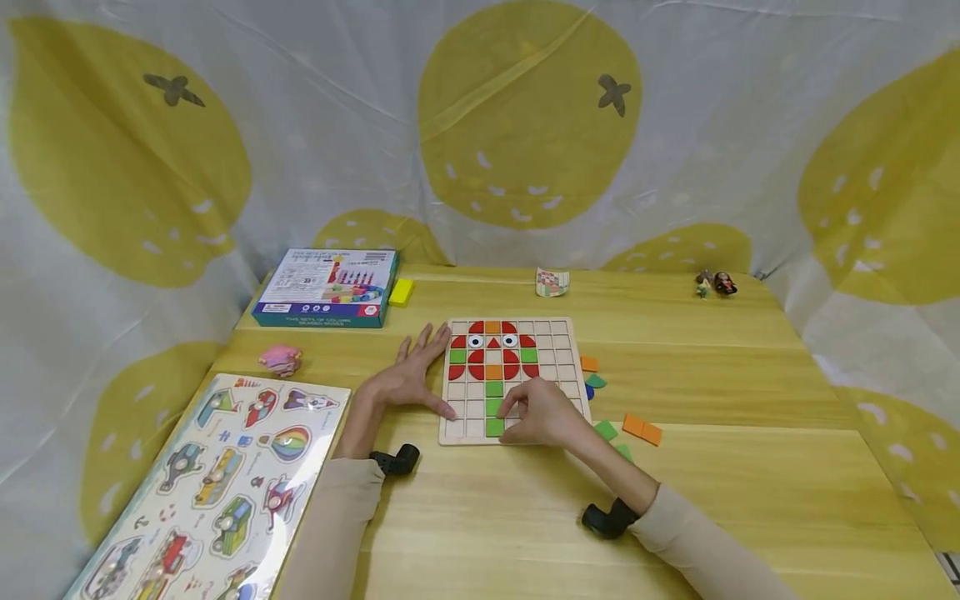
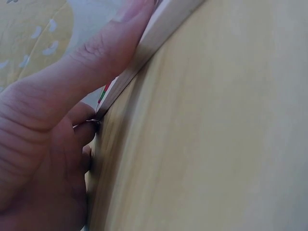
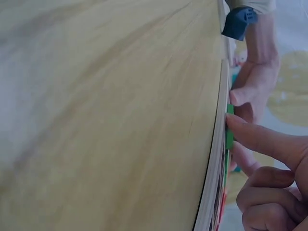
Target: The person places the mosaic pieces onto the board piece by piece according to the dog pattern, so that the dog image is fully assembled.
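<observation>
A wooden grid board (image 1: 555, 350) lies on the table, with red, green and orange tiles and two eye pieces forming a figure. Several green square tiles run down below it. At the bottom edge, the thumb and index finger of my right hand (image 1: 543, 412) pinch a green square tile (image 1: 495, 427). The right wrist view shows that tile (image 3: 229, 127) raised at the board's rim, the thumb against it and other fingers curled. My left hand (image 1: 405, 379) is spread along the board's left side, thumb at its lower left corner. In the left wrist view the thumb (image 2: 96, 57) rests along the board's edge.
Right of the board lie orange tiles (image 1: 642, 430), loose green tiles (image 1: 604, 430) and a blue piece. A vehicle puzzle board (image 1: 247, 450), a pink toy (image 1: 281, 360), a box (image 1: 326, 287) and a yellow block (image 1: 401, 292) are at left. A picture card (image 1: 552, 282) and small figures (image 1: 724, 284) stand behind.
</observation>
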The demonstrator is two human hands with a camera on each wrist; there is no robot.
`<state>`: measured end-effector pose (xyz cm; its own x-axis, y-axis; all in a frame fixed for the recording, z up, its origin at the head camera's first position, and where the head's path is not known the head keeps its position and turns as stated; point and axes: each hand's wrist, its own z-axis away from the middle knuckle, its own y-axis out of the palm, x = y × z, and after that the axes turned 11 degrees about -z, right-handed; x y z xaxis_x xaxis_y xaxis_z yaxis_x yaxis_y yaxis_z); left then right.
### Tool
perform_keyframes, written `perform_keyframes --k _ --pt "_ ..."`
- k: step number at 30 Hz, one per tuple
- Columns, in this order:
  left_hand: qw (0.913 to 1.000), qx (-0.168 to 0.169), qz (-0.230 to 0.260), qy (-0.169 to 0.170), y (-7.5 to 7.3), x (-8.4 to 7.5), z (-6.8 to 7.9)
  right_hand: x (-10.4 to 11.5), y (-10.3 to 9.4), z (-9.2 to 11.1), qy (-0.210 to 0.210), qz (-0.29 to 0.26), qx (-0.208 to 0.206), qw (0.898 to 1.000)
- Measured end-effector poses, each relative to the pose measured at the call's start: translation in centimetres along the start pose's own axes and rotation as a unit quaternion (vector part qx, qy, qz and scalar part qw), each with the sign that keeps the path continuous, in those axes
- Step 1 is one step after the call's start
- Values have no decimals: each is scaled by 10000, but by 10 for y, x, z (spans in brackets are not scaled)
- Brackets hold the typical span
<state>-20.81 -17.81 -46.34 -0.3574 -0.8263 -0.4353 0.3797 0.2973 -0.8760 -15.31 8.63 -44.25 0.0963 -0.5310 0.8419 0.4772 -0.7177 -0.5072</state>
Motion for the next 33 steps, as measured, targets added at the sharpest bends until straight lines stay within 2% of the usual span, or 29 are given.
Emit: perform_keyframes --k 6,11,18,29,33 --pt "10000 -14 20 82 0 0 1 0 -3 1 -51 -86 154 9998" --pt "10000 -11 3 -9 0 2 2 2 -12 3 67 -250 -22 9997" --pt "10000 -18 1 18 1 1 1 2 -4 -2 -282 -121 427 9986" --pt "10000 -54 0 14 1 1 2 1 2 -10 -403 -235 300 9985" --pt "10000 -35 19 57 0 0 1 -3 -9 -6 -395 -447 398 9974"
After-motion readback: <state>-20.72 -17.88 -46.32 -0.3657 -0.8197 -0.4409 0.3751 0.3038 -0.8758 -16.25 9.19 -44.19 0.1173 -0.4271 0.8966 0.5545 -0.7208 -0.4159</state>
